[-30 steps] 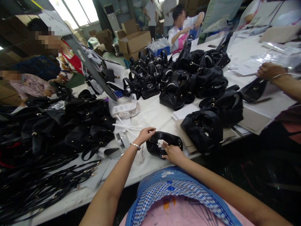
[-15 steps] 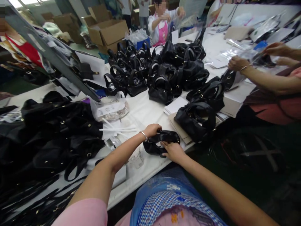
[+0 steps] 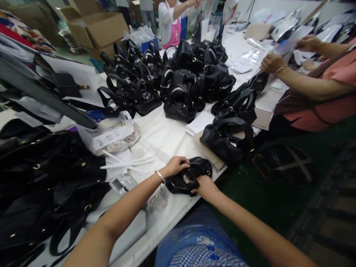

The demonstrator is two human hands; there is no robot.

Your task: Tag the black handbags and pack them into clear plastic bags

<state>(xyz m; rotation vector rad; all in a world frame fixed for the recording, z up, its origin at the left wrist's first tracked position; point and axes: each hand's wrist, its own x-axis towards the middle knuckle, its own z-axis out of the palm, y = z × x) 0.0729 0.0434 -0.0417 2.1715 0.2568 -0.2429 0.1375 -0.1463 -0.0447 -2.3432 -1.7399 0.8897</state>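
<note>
A small black handbag lies near the front edge of the white worktop, its mouth facing upward. The left hand pinches the far side of the bag near the rim; the right hand grasps the near side, thumb outside and fingers partly hidden in the opening. A white piece, perhaps a label or packing, shows within the mouth. To the right, a finished-looking black handbag with raised handles rests on brown card; to the left lie white strips and a clear plastic bag.

Handling, as judged from appearance: the body is probably light and pliant, folding under pressure, with a smooth, faintly glossy skin that may slide on the worktop. The rim and handle bases offer the surest hold; opposed grips there should keep the mouth open. Breakage seems unlikely, though the surface could crease or scratch.
</note>
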